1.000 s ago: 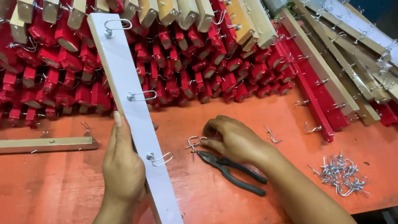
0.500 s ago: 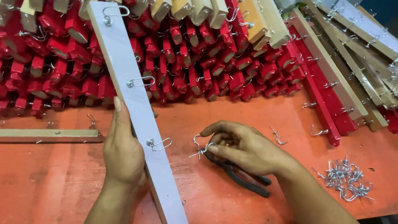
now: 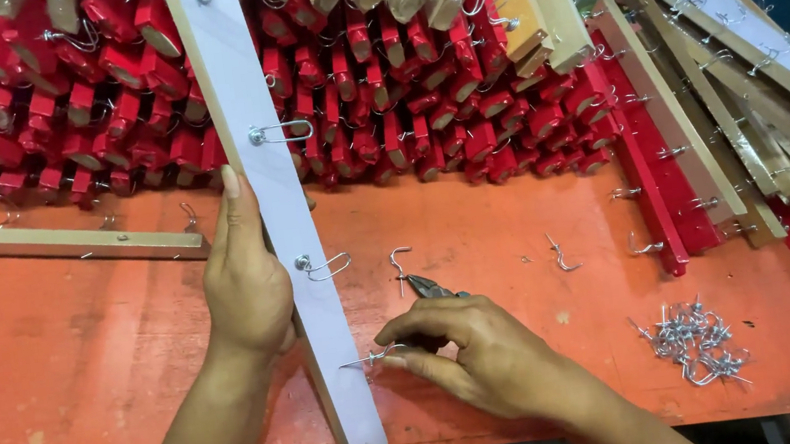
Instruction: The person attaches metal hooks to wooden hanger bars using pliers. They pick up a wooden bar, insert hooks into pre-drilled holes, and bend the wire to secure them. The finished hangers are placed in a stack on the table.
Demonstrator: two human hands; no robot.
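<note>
Hands are both busy on a long white wooden slat (image 3: pixel 279 216) lying lengthwise across the orange table (image 3: pixel 61 363); left hand (image 3: pixel 244 281) is clamped flat over its left edge, thumb up along the wood; right hand (image 3: pixel 476 353) pinches a small metal hook (image 3: pixel 367 360) between fingertips, its point touching the slat's side near the bottom end; pliers (image 3: pixel 434 291) peek out just above that hand; loose hooks (image 3: pixel 696 341) sit piled well off to the right; red and wood racks (image 3: pixel 378 83) stacked behind.
</note>
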